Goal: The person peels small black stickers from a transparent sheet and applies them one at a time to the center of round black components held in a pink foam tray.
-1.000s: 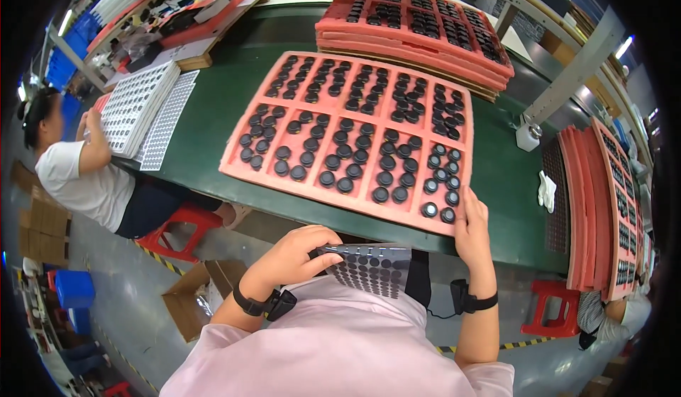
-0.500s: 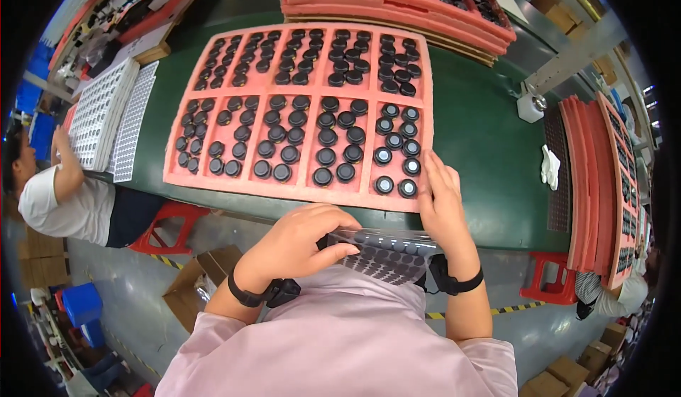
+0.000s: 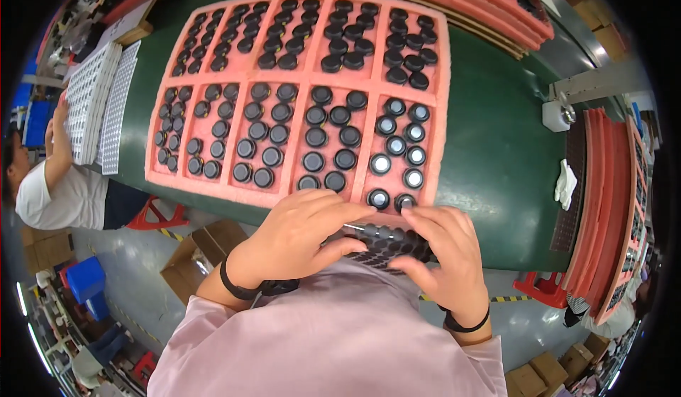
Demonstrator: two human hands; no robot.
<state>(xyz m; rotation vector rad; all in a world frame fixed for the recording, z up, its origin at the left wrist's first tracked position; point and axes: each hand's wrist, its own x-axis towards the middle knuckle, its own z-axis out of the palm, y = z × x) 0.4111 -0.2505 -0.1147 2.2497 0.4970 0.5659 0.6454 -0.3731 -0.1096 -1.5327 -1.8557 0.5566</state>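
Note:
My left hand (image 3: 294,237) is closed on the near side of the tray, pinching a clear sheet of black round stickers (image 3: 383,244) between thumb and fingers. The sheet hangs tilted in front of my body, partly hidden by both hands. At its right end my right hand (image 3: 450,255) has thumb and fingers apart, the fingertips by a black round part (image 3: 405,202). A pink foam tray (image 3: 340,79) lies beyond, its compartments filled with black round parts. In the near right compartment the parts have pale round centres (image 3: 380,164); the others show dark tops.
More pink foam trays (image 3: 425,0) are stacked at the back, others (image 3: 603,205) stand at the right. A metal-topped bottle (image 3: 558,113) and a crumpled white cloth (image 3: 565,184) sit on the green table (image 3: 496,184). A co-worker (image 3: 67,184) sits at left beside white trays (image 3: 92,106).
My right hand has left the tray's right edge and come in to the right end of the sticker sheet. My left hand still holds the sheet. The view has shifted slightly.

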